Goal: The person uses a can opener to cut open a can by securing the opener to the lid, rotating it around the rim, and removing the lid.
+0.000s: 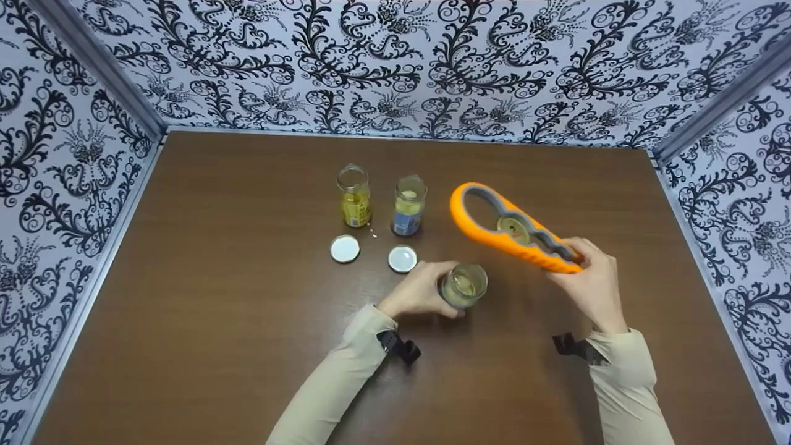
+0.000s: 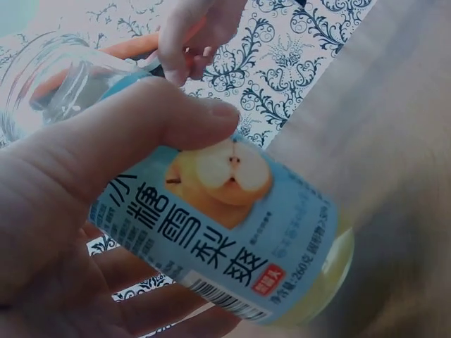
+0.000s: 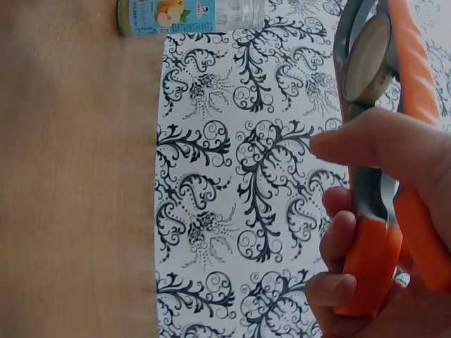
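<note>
My left hand [image 1: 420, 290] grips an open glass jar [image 1: 469, 287] by its side, mouth facing up. In the left wrist view the thumb lies across the jar's blue label [image 2: 225, 218], printed with pears, and pale contents show at its base. My right hand [image 1: 593, 281] holds one end of an orange and grey multi-size jar opener [image 1: 507, 244], raised to the right of the jar. A round lid [image 1: 513, 229] sits wedged in a middle notch of the opener; the right wrist view shows this lid [image 3: 366, 60] from close by.
Behind the left hand stand two open jars, one with a yellow label [image 1: 356, 210] and one with a blue label [image 1: 406, 221]. Two loose lids lie before them, one on the left [image 1: 345, 248] and one on the right [image 1: 403, 259]. Patterned panels [image 1: 395, 74] border the brown table [image 1: 216, 309].
</note>
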`<act>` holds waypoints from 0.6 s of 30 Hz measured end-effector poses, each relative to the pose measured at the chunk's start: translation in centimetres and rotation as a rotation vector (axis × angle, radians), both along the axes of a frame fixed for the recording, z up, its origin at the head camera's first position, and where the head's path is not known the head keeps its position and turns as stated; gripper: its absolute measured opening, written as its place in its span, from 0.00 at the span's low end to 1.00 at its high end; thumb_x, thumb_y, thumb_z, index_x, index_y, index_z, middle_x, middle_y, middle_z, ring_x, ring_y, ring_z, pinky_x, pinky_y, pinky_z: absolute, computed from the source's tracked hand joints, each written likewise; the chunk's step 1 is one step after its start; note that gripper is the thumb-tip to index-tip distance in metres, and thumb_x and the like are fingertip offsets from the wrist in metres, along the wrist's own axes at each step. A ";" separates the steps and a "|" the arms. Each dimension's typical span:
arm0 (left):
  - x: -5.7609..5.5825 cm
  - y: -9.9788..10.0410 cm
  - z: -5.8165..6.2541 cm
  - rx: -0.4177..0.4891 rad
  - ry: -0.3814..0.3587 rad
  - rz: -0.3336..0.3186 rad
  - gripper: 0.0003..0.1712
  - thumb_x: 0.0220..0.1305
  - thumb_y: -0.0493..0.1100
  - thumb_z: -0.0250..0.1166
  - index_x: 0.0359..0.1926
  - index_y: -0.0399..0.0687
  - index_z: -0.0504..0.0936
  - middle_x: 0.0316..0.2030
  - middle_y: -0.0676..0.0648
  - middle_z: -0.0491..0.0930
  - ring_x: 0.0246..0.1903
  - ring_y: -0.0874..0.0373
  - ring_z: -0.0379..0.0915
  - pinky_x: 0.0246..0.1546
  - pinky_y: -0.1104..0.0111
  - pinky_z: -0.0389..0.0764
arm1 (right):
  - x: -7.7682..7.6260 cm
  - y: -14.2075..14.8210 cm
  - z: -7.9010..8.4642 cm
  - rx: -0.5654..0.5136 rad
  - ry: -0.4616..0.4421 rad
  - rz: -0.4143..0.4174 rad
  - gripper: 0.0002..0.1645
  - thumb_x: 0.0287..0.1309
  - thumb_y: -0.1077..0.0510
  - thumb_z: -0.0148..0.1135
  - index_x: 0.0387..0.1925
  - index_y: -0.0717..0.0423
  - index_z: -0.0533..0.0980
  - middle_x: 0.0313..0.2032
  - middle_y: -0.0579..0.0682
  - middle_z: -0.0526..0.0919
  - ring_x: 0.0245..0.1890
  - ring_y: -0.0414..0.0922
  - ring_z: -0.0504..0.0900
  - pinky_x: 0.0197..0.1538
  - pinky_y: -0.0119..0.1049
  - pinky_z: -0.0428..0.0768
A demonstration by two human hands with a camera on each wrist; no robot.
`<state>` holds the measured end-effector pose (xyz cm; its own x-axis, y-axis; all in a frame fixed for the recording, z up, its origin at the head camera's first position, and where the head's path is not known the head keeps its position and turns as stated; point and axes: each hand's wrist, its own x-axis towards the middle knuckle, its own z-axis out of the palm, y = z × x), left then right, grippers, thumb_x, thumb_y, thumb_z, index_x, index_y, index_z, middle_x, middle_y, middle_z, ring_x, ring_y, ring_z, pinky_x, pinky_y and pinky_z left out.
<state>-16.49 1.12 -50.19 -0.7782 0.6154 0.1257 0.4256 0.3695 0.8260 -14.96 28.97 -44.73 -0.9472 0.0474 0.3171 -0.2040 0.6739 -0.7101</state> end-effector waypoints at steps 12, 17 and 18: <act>-2.7 0.7 0.1 0.058 -0.031 0.121 0.35 0.35 0.36 0.81 0.50 0.41 0.80 0.42 0.47 0.83 0.41 0.56 0.77 0.47 0.70 0.74 | 1.2 1.2 -0.6 -0.076 -0.103 -0.134 0.19 0.40 0.71 0.73 0.39 0.64 0.80 0.30 0.48 0.79 0.27 0.41 0.73 0.30 0.25 0.71; -3.9 0.7 -0.5 0.064 -0.057 0.191 0.35 0.35 0.37 0.81 0.50 0.42 0.80 0.40 0.48 0.83 0.40 0.56 0.77 0.45 0.70 0.74 | 1.5 1.5 -0.9 -0.057 -0.139 -0.126 0.20 0.42 0.69 0.73 0.42 0.64 0.80 0.33 0.51 0.80 0.29 0.40 0.74 0.31 0.24 0.72; -4.1 0.7 -0.6 0.061 -0.063 0.200 0.35 0.36 0.38 0.81 0.50 0.43 0.80 0.40 0.48 0.83 0.39 0.57 0.77 0.45 0.70 0.74 | 1.6 1.6 -0.9 -0.053 -0.143 -0.126 0.20 0.42 0.70 0.73 0.42 0.64 0.80 0.34 0.52 0.80 0.30 0.40 0.74 0.31 0.24 0.72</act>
